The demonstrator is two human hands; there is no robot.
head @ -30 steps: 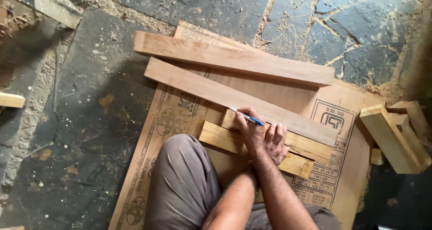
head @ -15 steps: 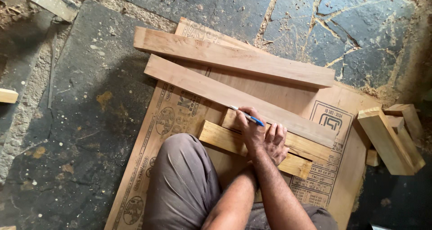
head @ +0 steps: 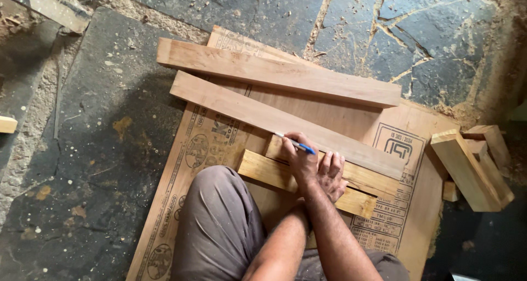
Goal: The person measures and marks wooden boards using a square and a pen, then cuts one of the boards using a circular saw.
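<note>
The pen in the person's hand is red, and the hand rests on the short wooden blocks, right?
Not quite: the head view shows the pen is blue, not red. The hand holding it does rest on the short wooden blocks.

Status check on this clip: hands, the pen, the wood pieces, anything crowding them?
Right hand grips blue pen, tip at short pale wood block. Left hand flat on block. Long plank touches block's far side.

Lying open: dark stone floor (head: 99, 149) left of the plywood sheet (head: 214, 149). Crowding the sheet's far half: two long planks (head: 274, 75), spanning side to side. Blocking the right edge: stacked wood blocks (head: 472, 165). Hemming the near side: bent knee (head: 219, 226).
</note>
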